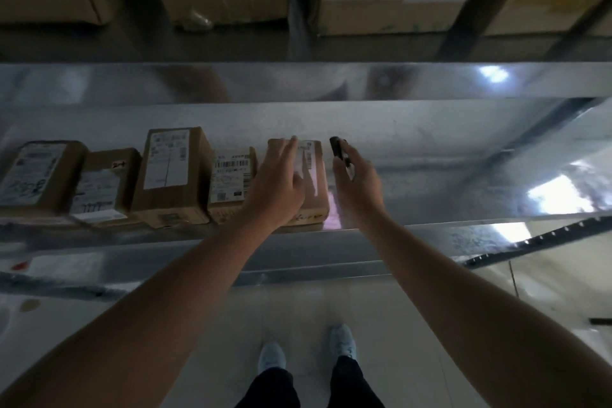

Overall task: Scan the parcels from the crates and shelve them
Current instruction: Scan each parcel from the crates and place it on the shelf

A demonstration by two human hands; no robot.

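Shelf, front edge: five parcels in a row. Left hand flat on the rightmost parcel, hiding its label. Right hand grips a scanner, mostly hidden.

parcel labels, barcodes, text unreadable

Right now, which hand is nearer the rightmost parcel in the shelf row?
Left. The left hand rests on top of the rightmost parcel, fingers spread over its label. The right hand is just right of it, apart from it, holding a dark scanner.
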